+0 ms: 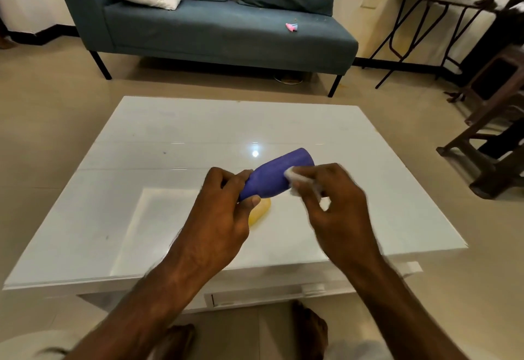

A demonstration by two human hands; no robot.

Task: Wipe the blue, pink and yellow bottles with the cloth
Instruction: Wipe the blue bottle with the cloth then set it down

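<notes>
My left hand (224,212) grips the neck end of the blue bottle (275,176), which is held tilted above the white table (141,161), its base pointing up and to the right. My right hand (334,203) is shut on a small white cloth (295,178) and presses it against the bottle's right side; this hand is blurred. A yellow bottle (259,213) lies on the table just under my left hand, mostly hidden by it. No pink bottle shows on the table.
A blue sofa (226,27) with two cushions stands beyond the table, with a small pink object (292,27) on its seat. A folding table (436,24) and dark wooden stools (493,132) stand at the right. My bare feet show below the table's near edge.
</notes>
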